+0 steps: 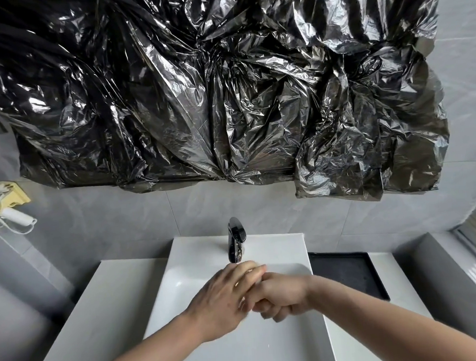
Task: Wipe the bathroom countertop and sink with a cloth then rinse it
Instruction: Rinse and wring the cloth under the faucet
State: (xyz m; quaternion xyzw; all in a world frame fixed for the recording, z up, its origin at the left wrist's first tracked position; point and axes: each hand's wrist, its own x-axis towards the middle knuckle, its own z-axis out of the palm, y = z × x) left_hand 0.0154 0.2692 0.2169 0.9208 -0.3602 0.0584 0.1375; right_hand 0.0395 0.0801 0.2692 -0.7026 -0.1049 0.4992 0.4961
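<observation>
White sink [278, 250], black tap [236, 241] — glossy black crinkled plastic sheet [210, 83] on grey tiles [461, 52].

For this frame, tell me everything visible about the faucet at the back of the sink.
The faucet is a glossy black single-lever tap, apparently metal, standing upright on the rear ledge of the white sink, centred. Its short handle sits on top and its spout reaches forward over the basin. Reflections glint on its body. The left hand and right hand meet just below the spout tip; neither visibly touches it. Running water cannot be made out.
</observation>
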